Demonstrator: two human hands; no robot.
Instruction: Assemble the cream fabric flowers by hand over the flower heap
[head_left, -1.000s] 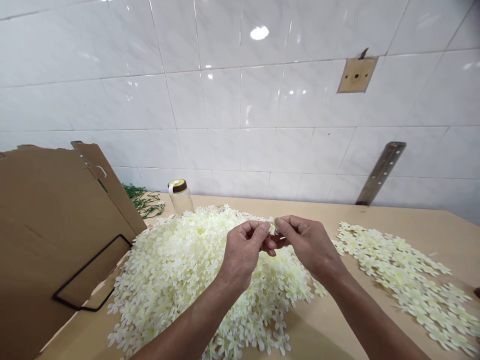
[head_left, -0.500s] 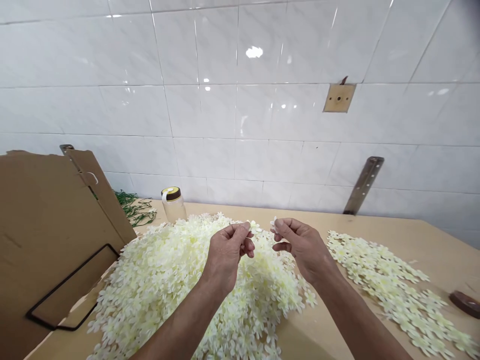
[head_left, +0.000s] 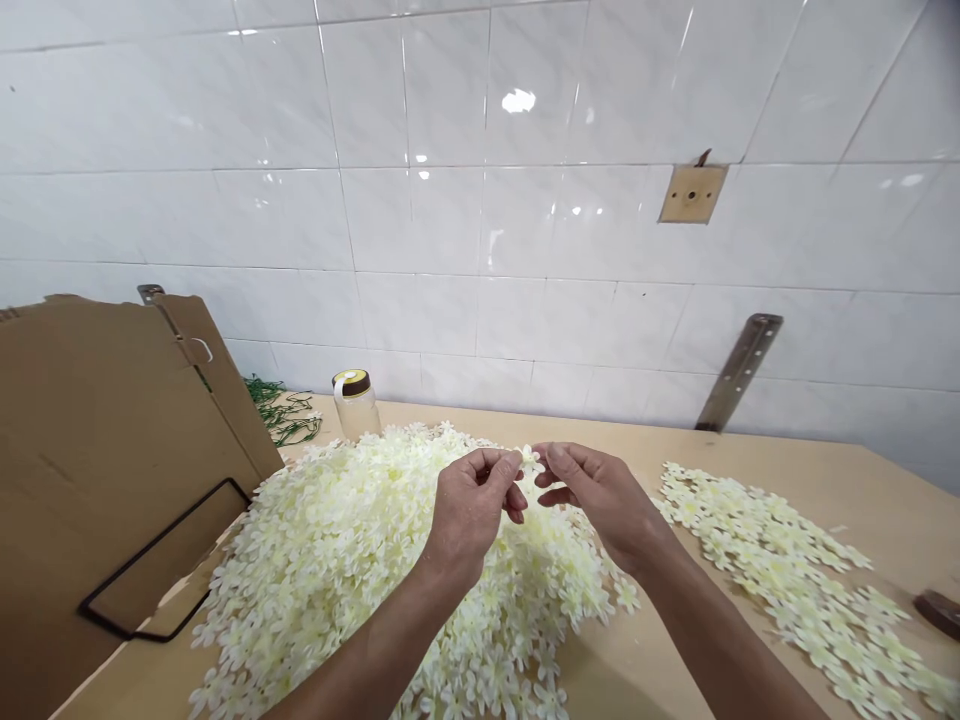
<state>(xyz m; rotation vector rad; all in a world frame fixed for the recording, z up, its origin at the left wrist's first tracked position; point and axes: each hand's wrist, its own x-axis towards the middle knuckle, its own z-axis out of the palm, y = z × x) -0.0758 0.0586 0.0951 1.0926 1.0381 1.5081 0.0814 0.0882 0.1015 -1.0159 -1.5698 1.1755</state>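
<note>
Between my two hands is a small white artificial flower (head_left: 530, 459) with a pale yellow-green middle. My left hand (head_left: 474, 505) pinches it from the left with thumb and forefinger. My right hand (head_left: 592, 490) is closed at the flower's right side, thumb and forefinger at its petals; whether a second blossom is in those fingers is hidden. Both hands are held above a large heap of loose artificial flowers (head_left: 337, 540), pale yellow and white. Farther right, a flat band of similar flowers (head_left: 757, 540) is spread over the table.
A cardboard box (head_left: 112, 450) stands at the left, with a black wire frame (head_left: 161, 560) against it. Behind the heap are a clear jar (head_left: 358, 408) and green stems (head_left: 281, 410). A brown roll (head_left: 937, 612) lies at the table's (head_left: 600, 650) right. A metal bracket (head_left: 739, 375) leans at the tiled wall.
My hands have come together, and the right fingers now meet the flower held by the left. The piece in my right fingers no longer shows separately. The view has shifted slightly left.
</note>
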